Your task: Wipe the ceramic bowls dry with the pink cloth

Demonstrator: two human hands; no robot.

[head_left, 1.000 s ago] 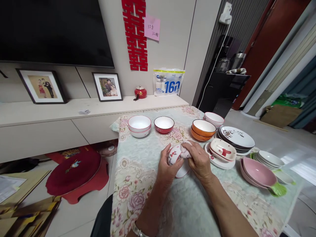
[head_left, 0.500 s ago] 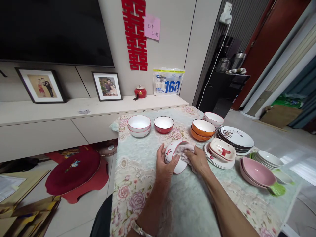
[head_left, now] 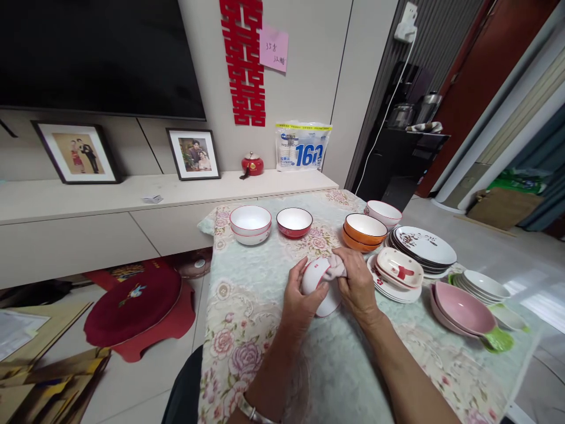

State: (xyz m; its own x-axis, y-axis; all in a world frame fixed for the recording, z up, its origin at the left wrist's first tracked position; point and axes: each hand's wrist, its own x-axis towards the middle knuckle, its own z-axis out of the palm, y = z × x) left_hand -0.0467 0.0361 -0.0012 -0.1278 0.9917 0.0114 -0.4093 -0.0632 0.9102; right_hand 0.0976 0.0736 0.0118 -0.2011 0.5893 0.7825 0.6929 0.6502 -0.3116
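Observation:
A white bowl (head_left: 314,277) with a red rim is tilted on its side above the floral tablecloth. My left hand (head_left: 301,297) grips its left side, thumb across the front. With my right hand (head_left: 356,281) I pinch a pale cloth (head_left: 336,268) against the bowl's upper right rim. Part of the bowl is hidden behind my fingers. Beyond my hands stand a red bowl (head_left: 294,230) and two stacked white bowls (head_left: 251,237). To the right of my right hand are stacked orange bowls (head_left: 364,238) and rectangular dishes (head_left: 399,270) on white plates (head_left: 394,291).
Dark-rimmed plates (head_left: 424,249), pink bowls (head_left: 463,309) with green leaf handles and small white bowls (head_left: 484,286) fill the table's right side. Another white bowl (head_left: 383,211) stands behind. A red stool (head_left: 136,309) is left of the table, and a low cabinet (head_left: 185,193) runs along the wall.
My right hand and the cloth have shifted from the bowl's inside to its upper rim. The bowl has turned in my left hand, so its red flower pattern mostly no longer shows.

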